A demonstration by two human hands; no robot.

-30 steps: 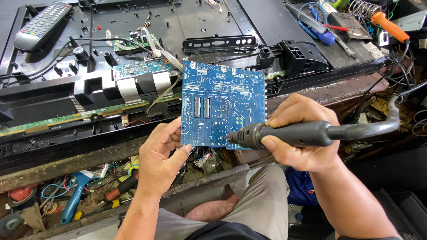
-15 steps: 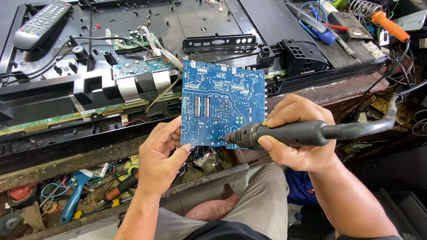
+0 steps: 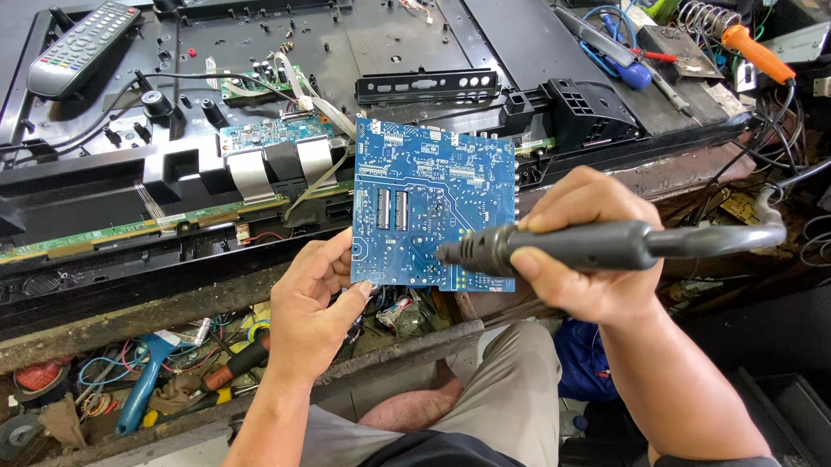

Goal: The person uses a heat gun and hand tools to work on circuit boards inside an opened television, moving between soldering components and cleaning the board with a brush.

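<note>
My left hand [image 3: 311, 306] grips the lower left corner of a blue circuit board [image 3: 421, 185], holding it upright with its solder side toward me. My right hand [image 3: 585, 243] is closed around the dark grey handle of a corded hand tool [image 3: 571, 245]. The tool's nozzle touches the board near its lower middle. Its grey hose curves away to the right.
An opened flat television chassis [image 3: 250, 85] lies on the bench behind, with small boards, ribbon cables and a black bracket [image 3: 426, 86]. A remote control [image 3: 82, 47] sits at far left. An orange-handled soldering iron [image 3: 755, 50] and screwdrivers lie top right. Loose tools fill the tray below.
The tool's nozzle has slid slightly left along the board's lower part. The left hand and board have stayed nearly still.
</note>
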